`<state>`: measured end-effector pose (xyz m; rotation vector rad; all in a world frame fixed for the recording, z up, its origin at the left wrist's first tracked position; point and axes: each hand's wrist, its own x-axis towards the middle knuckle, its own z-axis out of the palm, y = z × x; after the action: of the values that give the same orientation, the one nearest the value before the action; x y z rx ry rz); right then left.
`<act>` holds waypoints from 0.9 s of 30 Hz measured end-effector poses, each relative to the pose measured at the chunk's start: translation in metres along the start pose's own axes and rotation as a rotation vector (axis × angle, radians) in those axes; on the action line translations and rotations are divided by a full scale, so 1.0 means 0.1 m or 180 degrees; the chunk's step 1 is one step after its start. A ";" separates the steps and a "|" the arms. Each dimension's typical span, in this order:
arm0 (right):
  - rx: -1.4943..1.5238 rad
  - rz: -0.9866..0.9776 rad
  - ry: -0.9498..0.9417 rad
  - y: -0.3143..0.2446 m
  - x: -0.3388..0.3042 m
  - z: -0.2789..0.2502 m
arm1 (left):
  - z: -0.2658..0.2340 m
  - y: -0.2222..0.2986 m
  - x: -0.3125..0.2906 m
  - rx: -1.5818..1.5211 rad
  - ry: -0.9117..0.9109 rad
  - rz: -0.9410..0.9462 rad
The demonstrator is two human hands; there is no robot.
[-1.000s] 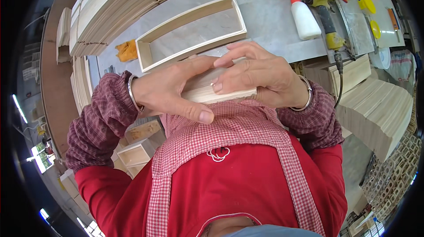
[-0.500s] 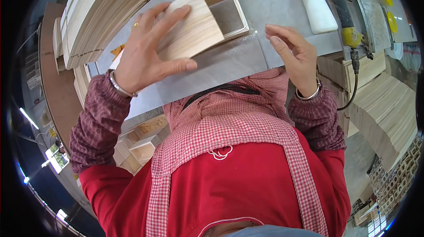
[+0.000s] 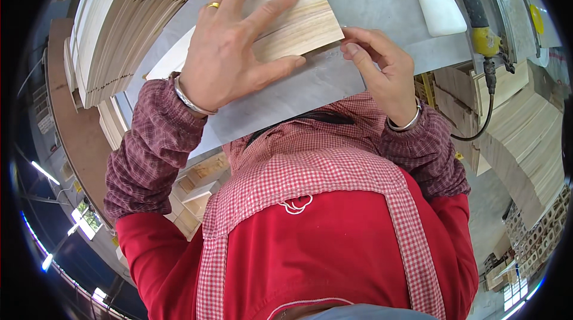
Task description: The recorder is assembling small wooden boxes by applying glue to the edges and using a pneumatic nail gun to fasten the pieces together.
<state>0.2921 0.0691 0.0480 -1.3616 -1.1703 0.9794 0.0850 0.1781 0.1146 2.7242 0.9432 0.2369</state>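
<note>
A flat, pale wooden board (image 3: 298,18) lies over the grey worktop. My left hand (image 3: 230,51) has it, fingers spread across the top face and thumb along the near edge. At the board's near right corner, my right hand (image 3: 382,66) has its thumb and forefinger close together, the tips touching that corner. The small rectangular wooden frame seen earlier is covered by the board now, so how the two meet is hidden.
A white bottle with a red cap (image 3: 439,0) stands beyond my right hand, beside a yellow-and-black power tool (image 3: 477,15) with a hose. Stacked wooden pieces (image 3: 131,21) rise at the left. More stacked boards (image 3: 519,135) sit low on the right.
My left hand has brought the board right and away from me, over the frame. The right hand has moved slightly left to the board's corner, its fingers drawing closer together.
</note>
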 end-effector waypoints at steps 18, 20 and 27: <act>-0.1736 -0.1136 0.0172 -0.07 0.05 0.08 | 0.22 -0.13 -0.04 0.0240 0.0150 0.0150; -0.1852 -0.1207 0.0157 -0.09 0.05 0.07 | 0.20 -0.11 -0.05 0.0258 0.0174 0.0188; -0.2246 -0.1416 -0.0026 -0.16 -0.01 0.12 | 0.44 -0.23 -0.05 -0.0061 0.1437 0.1041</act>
<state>0.2777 0.0701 0.0625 -1.5175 -1.8268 0.2464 0.0782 0.1842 0.0653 2.8484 0.5723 0.9466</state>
